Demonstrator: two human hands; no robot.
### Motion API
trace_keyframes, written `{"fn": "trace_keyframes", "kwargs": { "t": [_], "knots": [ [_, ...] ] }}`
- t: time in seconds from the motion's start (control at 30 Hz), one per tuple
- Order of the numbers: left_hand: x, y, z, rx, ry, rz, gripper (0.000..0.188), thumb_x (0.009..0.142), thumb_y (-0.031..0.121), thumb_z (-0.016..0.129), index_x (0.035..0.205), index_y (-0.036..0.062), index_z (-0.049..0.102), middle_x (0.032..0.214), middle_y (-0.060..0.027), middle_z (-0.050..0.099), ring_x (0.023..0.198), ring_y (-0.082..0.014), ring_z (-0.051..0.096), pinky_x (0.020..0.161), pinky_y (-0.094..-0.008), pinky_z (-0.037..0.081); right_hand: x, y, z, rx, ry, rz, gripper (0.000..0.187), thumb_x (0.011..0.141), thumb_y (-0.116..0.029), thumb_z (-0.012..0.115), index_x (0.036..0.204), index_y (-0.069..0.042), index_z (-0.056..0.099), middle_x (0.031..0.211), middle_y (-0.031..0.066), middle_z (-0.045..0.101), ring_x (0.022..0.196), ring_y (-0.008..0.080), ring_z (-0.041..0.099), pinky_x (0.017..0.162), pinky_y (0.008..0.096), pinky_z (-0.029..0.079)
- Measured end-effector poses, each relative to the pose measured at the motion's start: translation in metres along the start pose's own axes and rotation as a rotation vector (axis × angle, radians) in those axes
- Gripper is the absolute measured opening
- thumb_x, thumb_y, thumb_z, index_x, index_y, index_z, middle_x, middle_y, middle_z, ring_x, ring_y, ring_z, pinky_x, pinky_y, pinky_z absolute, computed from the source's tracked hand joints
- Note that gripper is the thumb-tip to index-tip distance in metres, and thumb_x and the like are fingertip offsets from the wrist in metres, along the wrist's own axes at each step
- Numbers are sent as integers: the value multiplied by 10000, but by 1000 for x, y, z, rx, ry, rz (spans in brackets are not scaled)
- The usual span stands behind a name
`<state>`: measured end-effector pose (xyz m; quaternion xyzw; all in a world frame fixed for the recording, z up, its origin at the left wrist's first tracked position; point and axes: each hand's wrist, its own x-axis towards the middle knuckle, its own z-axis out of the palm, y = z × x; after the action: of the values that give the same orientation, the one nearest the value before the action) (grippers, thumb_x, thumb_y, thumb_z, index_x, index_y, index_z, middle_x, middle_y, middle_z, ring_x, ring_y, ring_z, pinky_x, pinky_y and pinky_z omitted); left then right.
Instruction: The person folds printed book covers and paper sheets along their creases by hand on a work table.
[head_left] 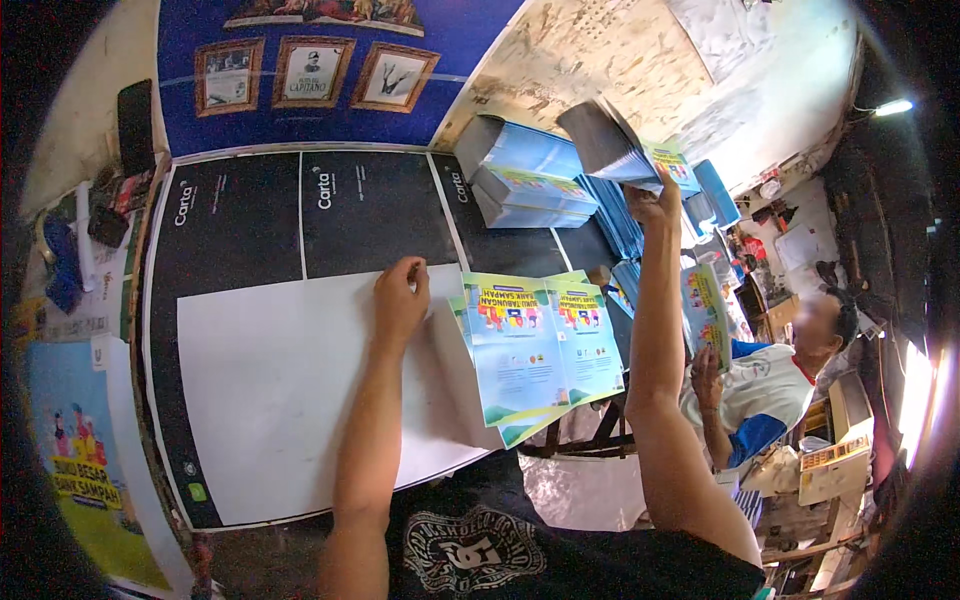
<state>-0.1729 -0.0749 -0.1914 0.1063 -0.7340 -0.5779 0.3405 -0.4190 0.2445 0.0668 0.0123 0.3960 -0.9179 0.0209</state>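
The large white sheet (270,400) covers the near part of the dark counter (375,215). Raised beyond the sheet's far right corner, the right hand (655,200) grips a bundle of booklets (610,145) by its lower end; the bundle rises from the fingers, out past the hand and to its left, its pages slightly fanned. The left hand (402,290) is at the sheet's far edge, fingers curled, with nothing seen in it; whether it is fully closed or touches the sheet, I cannot tell. Just right of the sheet, overlapping its edge, lie printed covers (520,345). Booklet stacks (530,190) stand beyond the sheet's far right corner. Well to the sheet's right, a co-worker (765,385) holds a printed piece (705,305).
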Motion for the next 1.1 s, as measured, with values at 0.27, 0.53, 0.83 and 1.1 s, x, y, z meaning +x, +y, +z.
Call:
{"fn": "trace_keyframes", "kwargs": {
  "t": [0.27, 0.53, 0.83, 1.1],
  "knots": [
    [-1, 3, -4, 41, -22, -2, 111, 881, 116, 607, 907, 20, 658, 829, -145, 692, 757, -294, 674, 708, -393, 524, 45, 67, -39, -28, 111, -10, 201, 819, -83, 655, 1017, -102, 624, 990, 116, 698, 865, 309, 699, 764, 495, 597],
    [2, 2, 11, -18, 3, 21, 103, 883, 115, 615, 900, 22, 653, 803, -147, 687, 748, -287, 674, 687, -397, 521, 109, 107, -121, 72, 61, 63, 351, 827, -91, 596, 1177, -77, 570, 1058, 140, 687, 933, 329, 695, 812, 513, 587],
    [1, -8, 0, 90, -25, -53, 158, 916, 150, 622, 967, 8, 671, 848, -166, 705, 773, -269, 697, 718, -366, 534, 96, 152, -71, -289, 358, 107, 339, 900, -272, 548, 1207, -133, 593, 1156, 117, 664, 974, 314, 667, 851, 516, 546],
    [0, -1, 6, 110, -10, -19, 99, 883, 112, 620, 915, 28, 661, 824, -129, 687, 757, -279, 666, 692, -385, 516, 101, 167, -26, -274, 149, -12, 596, 907, -449, 376, 1370, -83, 463, 1413, 172, 460, 1249, 427, 438, 992, 674, 276]
  ]
}}
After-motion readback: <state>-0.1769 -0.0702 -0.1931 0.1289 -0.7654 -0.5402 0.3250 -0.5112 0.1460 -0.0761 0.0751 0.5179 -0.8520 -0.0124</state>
